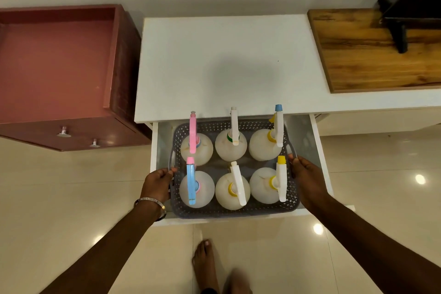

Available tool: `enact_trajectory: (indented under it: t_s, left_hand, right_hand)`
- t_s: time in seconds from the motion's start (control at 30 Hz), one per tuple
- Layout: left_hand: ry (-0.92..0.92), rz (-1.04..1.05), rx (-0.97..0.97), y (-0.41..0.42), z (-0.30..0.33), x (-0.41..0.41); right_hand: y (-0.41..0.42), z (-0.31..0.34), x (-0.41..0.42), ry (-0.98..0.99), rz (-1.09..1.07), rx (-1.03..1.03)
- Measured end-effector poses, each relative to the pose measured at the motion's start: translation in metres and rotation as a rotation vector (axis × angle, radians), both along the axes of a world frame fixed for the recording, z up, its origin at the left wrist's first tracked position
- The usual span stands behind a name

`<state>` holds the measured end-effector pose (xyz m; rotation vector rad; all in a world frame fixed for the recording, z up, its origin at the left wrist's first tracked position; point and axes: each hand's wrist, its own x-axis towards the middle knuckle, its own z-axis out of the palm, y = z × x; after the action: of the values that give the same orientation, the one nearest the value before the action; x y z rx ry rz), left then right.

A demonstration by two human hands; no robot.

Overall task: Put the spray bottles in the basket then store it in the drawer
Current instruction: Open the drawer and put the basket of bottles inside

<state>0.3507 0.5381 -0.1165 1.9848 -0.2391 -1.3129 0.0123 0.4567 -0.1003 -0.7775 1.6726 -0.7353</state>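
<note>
Basket (235, 213): grey plastic, rectangular, rounded corners, walls pierced in a lattice pattern; it sits within the open drawer (321, 162), with a loop handle at its 9 o'clock side and another at its 3 o'clock side.
Spray bottles: six, upright inside the basket in two rows of three; bodies round, translucent, milky white plastic; trigger heads long and narrow.
Far row: pink-headed bottle (196, 148) at 10 o'clock; white-headed bottle (231, 144) at 12 o'clock; white head with blue nozzle (266, 144) at 2 o'clock.
Near row: blue head with pink nozzle (196, 188) at 8 o'clock; white head with yellow collar (232, 190) at 6 o'clock; white head with yellow nozzle (268, 185) at 4 o'clock.
Your left hand (157, 185): fingers curled round the 9 o'clock handle, gripping it; a metal bangle (150, 201) circles the wrist.
Your right hand (307, 179): fingers curled over the 3 o'clock handle, holding it.
Drawer: white, smooth panels, pulled out beneath the white cabinet top (229, 62); matte, flat.
Red cabinet (57, 67): at 10 o'clock of the drawer; glossy top, two clear knobs on its front.
Wooden board (381, 55): at 2 o'clock; brown grain, flat, lying on the white top.
Floor (71, 198): glossy cream tiles; your bare foot (205, 267) stands at 6 o'clock.
</note>
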Motion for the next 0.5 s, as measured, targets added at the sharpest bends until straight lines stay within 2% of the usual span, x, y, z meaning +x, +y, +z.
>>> enact_trajectory:
  t_s: [0.5]
  left_hand:
    - [-0.027, -0.01, 0.024, -0.007, -0.047, -0.007]
  right_hand:
    - [-0.004, -0.062, -0.004, -0.016, -0.023, 0.016]
